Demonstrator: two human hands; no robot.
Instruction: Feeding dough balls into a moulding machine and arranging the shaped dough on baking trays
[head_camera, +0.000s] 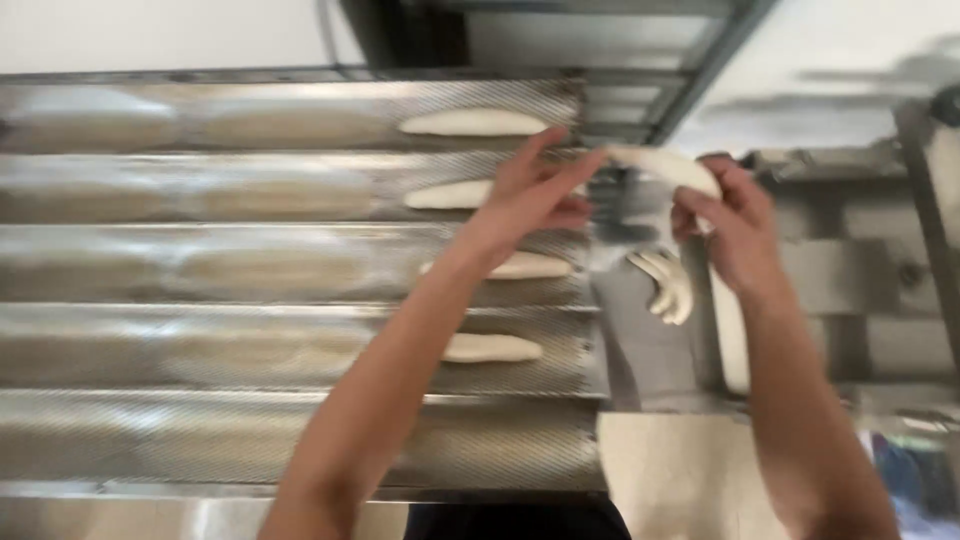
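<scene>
Both hands (530, 195) (730, 225) pinch one dough piece (665, 168) above the grooved metal tray (200, 330).

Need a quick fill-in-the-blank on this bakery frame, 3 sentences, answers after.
1. Both hands, the left hand and the right hand, hold one piece of ____ between them.
2. The perforated metal tray already has ____ shaped dough pieces lying in its channels.
3. The tray channel nearest the camera holds ____ dough pieces.

Missing words: dough; four; no
</scene>
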